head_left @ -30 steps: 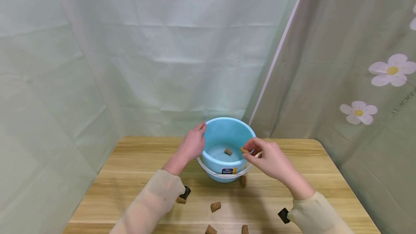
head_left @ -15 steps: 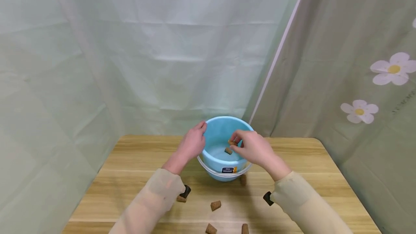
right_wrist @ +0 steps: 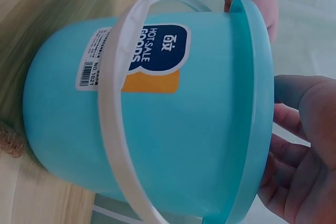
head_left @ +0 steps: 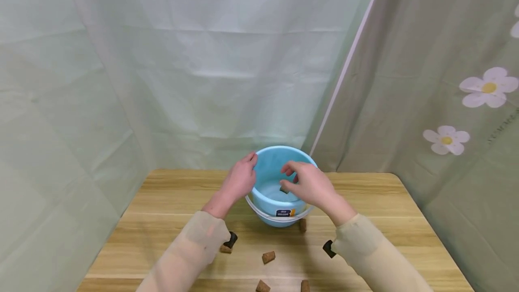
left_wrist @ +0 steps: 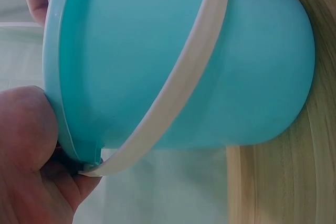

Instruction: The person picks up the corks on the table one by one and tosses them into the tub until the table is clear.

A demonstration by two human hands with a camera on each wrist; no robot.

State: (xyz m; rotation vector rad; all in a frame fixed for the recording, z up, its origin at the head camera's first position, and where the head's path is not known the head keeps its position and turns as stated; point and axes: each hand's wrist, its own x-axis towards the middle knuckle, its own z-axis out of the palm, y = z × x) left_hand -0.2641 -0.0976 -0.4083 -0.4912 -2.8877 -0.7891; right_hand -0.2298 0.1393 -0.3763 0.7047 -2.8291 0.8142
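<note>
Right hand (head_left: 311, 186), fingers loosely parted, hovers over the blue bucket (head_left: 263, 204), a cork (head_left: 284, 190) lying below it.

Creased pale-green fabric sheeting (head_left: 227, 80) hangs behind and left of a wood-grain tabletop (head_left: 154, 220) with rounded far corners. Rightward, a darker fabric panel (head_left: 389, 116) bears white, yellow-centred flowers (head_left: 489, 87); a pale strip (head_left: 349, 57) slants between.
</note>
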